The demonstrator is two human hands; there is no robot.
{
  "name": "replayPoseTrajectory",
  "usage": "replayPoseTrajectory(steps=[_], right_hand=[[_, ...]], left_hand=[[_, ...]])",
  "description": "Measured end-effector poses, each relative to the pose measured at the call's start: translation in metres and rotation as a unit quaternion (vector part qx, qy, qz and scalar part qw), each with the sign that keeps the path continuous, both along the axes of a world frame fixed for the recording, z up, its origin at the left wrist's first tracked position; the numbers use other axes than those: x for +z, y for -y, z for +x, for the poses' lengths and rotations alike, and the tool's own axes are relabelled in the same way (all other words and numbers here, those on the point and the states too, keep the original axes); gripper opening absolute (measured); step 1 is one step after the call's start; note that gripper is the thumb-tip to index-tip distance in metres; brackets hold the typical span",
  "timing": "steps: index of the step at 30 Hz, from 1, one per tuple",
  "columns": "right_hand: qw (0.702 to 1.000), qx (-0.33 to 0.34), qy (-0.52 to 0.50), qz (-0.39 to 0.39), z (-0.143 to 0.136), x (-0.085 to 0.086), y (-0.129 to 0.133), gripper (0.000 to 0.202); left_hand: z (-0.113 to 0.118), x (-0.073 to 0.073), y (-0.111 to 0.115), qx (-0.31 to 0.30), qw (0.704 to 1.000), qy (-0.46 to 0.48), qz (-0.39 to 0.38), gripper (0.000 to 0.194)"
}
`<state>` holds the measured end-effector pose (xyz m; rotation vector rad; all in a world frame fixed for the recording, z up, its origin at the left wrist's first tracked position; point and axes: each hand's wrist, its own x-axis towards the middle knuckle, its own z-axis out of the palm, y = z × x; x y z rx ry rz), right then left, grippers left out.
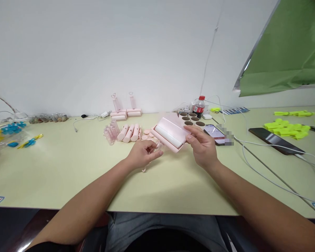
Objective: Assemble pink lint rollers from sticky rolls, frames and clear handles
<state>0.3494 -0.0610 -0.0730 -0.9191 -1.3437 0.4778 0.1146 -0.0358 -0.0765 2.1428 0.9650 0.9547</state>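
Note:
My right hand (pixel 202 145) is closed on the right edge of a pink case (pixel 173 129), which is tilted above the table. A white roll (pixel 168 135) lies along the front of the case. Just left of the case, my left hand (pixel 144 153) has its fingers curled and pinched on a thin, clear pink piece (pixel 159 144), partly hidden by the fingers. A small pale hook-like end (pixel 144 169) hangs below that hand. Behind my left hand lie pink cylinders (pixel 131 133) and flat pink discs (pixel 147 132).
Clear pink tubes (pixel 111 132) stand left of the cylinders, with assembled pink items (pixel 126 112) by the wall. Cardboard-rimmed rolls (pixel 191 119), a cola bottle (pixel 199 106), and a lit phone (pixel 215 134) are at right. White cables (pixel 265 143) cross the table near a dark phone (pixel 275 140).

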Motion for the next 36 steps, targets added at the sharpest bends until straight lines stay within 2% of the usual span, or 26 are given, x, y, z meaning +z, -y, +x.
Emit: replayPoseTrajectory(steps=[4,8,18,21,24,27,29,31,33,36], right_hand=[[1.000,0.003,0.020,0.006,-0.002,-0.002,0.001,0.027],[0.999,0.036,0.021,-0.001,-0.005,-0.003,0.003,0.026],[0.993,0.101,0.019,-0.060,-0.004,-0.006,0.000,0.028],[0.989,0.132,-0.009,-0.069,-0.010,-0.008,0.004,0.042],[0.978,0.188,-0.047,-0.078,-0.016,-0.008,0.009,0.059],[0.968,0.220,-0.069,-0.097,-0.018,-0.007,0.011,0.059],[0.964,0.222,-0.080,-0.123,-0.017,-0.005,0.011,0.055],[0.961,0.215,-0.094,-0.143,-0.017,-0.004,0.012,0.050],[0.958,0.216,-0.112,-0.152,-0.018,-0.002,0.013,0.047],[0.953,0.232,-0.122,-0.152,-0.023,-0.002,0.018,0.045]], left_hand=[[0.000,-0.001,0.000,0.011,1.000,0.004,0.007,0.035],[0.000,-0.001,0.000,0.018,1.000,0.005,0.013,0.035],[-0.001,0.000,0.000,0.027,0.998,0.034,-0.046,0.033],[0.001,0.006,0.004,0.025,0.994,0.043,-0.099,0.034],[0.003,0.018,0.009,0.009,0.979,0.073,-0.190,0.035],[0.001,0.029,0.012,-0.019,0.951,0.153,-0.270,0.047],[-0.002,0.036,0.012,-0.047,0.934,0.204,-0.289,0.047],[-0.005,0.041,0.012,-0.076,0.934,0.231,-0.262,0.043],[-0.005,0.047,0.013,-0.084,0.948,0.229,-0.206,0.040],[0.000,0.060,0.011,-0.020,0.966,0.224,-0.128,0.044]])
